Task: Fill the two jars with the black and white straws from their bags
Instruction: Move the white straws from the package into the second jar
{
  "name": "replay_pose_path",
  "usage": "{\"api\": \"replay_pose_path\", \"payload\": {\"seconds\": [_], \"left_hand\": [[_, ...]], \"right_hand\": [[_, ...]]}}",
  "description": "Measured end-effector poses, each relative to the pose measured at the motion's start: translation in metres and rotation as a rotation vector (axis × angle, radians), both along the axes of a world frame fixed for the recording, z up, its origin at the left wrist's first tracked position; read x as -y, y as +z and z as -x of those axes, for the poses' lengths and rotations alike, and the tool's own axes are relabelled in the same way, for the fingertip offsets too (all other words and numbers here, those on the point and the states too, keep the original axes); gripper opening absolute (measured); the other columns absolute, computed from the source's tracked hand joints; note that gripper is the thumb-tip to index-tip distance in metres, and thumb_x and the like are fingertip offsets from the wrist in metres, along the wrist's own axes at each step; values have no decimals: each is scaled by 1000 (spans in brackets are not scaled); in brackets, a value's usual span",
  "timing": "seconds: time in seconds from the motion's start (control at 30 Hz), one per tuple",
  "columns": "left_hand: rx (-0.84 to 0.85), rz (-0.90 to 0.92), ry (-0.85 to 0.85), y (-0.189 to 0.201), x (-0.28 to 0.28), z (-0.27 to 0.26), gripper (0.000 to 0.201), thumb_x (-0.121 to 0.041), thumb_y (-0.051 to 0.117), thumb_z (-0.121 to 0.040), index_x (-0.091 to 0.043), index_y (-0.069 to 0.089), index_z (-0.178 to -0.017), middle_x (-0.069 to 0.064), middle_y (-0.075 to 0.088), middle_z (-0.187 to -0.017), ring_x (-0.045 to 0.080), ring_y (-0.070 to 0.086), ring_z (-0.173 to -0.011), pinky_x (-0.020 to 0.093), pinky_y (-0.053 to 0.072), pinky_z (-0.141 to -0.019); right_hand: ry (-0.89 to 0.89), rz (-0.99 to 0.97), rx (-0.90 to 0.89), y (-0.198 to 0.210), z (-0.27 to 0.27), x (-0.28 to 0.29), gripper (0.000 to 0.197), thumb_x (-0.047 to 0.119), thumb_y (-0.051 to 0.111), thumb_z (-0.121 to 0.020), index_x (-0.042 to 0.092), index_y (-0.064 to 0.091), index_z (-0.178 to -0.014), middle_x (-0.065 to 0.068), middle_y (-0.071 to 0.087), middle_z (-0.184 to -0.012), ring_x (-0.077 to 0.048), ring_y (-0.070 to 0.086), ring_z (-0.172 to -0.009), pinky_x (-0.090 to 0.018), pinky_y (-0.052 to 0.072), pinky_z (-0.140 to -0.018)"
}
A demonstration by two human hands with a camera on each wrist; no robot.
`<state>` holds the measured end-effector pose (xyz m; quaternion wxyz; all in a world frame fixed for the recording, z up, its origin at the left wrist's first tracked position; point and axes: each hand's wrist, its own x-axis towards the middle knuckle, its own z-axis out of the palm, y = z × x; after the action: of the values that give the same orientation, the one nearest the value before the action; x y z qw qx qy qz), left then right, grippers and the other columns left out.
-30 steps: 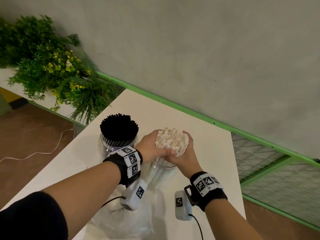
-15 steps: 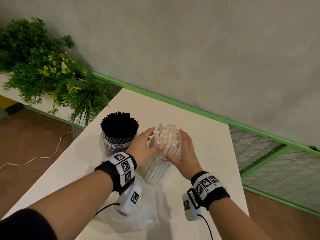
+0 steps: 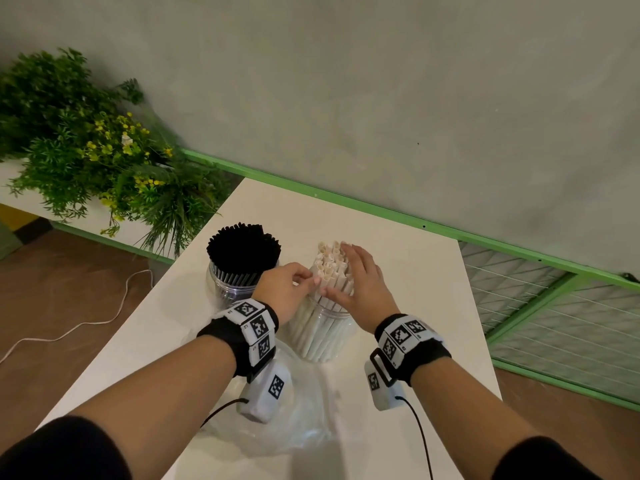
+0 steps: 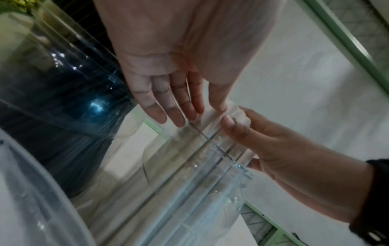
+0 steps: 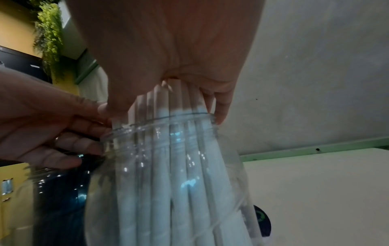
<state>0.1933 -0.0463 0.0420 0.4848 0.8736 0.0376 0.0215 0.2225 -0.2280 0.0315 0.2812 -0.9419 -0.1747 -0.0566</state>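
Note:
White straws [image 3: 330, 268] stand as a bundle in a clear jar [image 3: 322, 341] mid-table, their tops leaning away from me. My left hand [image 3: 304, 280] touches the bundle's left side just above the rim, fingers [image 4: 176, 114] nearly straight. My right hand [image 3: 341, 271] presses flat on the bundle's right side, its palm [image 5: 168, 50] against the straws [image 5: 168, 149] and its thumb [image 4: 228, 122] on the near side. To the left, black straws [image 3: 242, 251] fill a second clear jar [image 3: 225, 289].
An empty clear plastic bag [image 3: 298, 410] lies crumpled on the white table [image 3: 415, 289] in front of the jars. Green plants [image 3: 97, 157] stand off the table's far left. A grey wall with a green rail [image 3: 381, 209] runs behind. A white cable [image 3: 69, 327] crosses the floor.
The white bundle, held in both hands a second ago, went down into the jar. Both hands let go and now press its sides; the right hand has slid up toward the tops.

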Motion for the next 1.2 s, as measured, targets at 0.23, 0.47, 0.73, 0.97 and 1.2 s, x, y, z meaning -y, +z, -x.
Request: {"api": "replay_pose_path", "payload": {"seconds": [0.23, 0.47, 0.73, 0.97, 1.2], "left_hand": [[-14, -208, -60, 11, 10, -10, 36, -43, 46, -96, -14, 66, -103, 3, 69, -97, 19, 62, -89, 31, 50, -79], [-52, -108, 17, 4, 8, -6, 28, -35, 48, -96, -11, 61, -96, 4, 66, -87, 21, 61, -84, 35, 50, -78], [-126, -42, -47, -11, -10, 5, 20, -15, 52, -92, -17, 55, -112, -1, 59, -94, 18, 56, -93, 31, 45, -87], [-97, -190, -200, -12, -10, 11, 39, -9, 48, -92, -13, 48, -130, 7, 56, -129, 24, 56, -112, 34, 42, -99], [-146, -315, -316, -7, -14, 10, 43, -12, 47, -93, -16, 42, -136, 2, 54, -133, 21, 54, -115, 24, 40, -95]], "right_hand": [[-27, -75, 113, -7, 2, -2, 70, 46, 64, -86, 25, 34, -146, -1, 36, -143, -21, 36, -123, -35, 35, -106], [-5, 119, 255, -4, 0, 1, 82, 62, 54, -81, 30, 20, -149, -3, 17, -156, -26, 23, -139, -42, 24, -110], [246, 544, 208, 22, -32, -25, 84, 70, 55, -77, 35, 26, -148, 4, 19, -158, -27, 19, -144, -49, 25, -115], [168, 140, 256, 19, -38, -28, 45, 58, 50, -82, 22, 65, -105, 2, 53, -110, -20, 50, -100, -33, 48, -74], [171, 420, 164, 22, -37, -25, 55, 61, 40, -86, 29, 53, -129, 4, 55, -124, -25, 48, -113, -40, 45, -89]]}}
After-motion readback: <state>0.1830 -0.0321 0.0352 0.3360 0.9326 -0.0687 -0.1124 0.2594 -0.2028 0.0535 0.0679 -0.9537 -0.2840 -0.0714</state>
